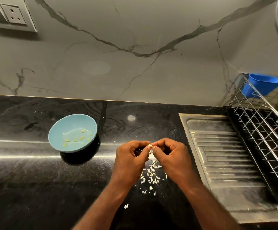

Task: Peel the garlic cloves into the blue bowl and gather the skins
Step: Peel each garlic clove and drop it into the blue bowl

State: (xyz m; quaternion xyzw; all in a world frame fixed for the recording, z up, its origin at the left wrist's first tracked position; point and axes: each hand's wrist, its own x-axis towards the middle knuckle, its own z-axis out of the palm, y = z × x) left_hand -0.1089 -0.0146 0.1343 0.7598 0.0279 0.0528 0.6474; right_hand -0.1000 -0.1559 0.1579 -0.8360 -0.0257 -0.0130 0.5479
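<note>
Head view: left hand [130, 157] and right hand [172, 155] pinch one pale garlic clove [150, 148] above papery skins [152, 173].

Garlic clove [150, 146] mostly hidden in the pinch — dish rack [257, 128] cut off.
</note>
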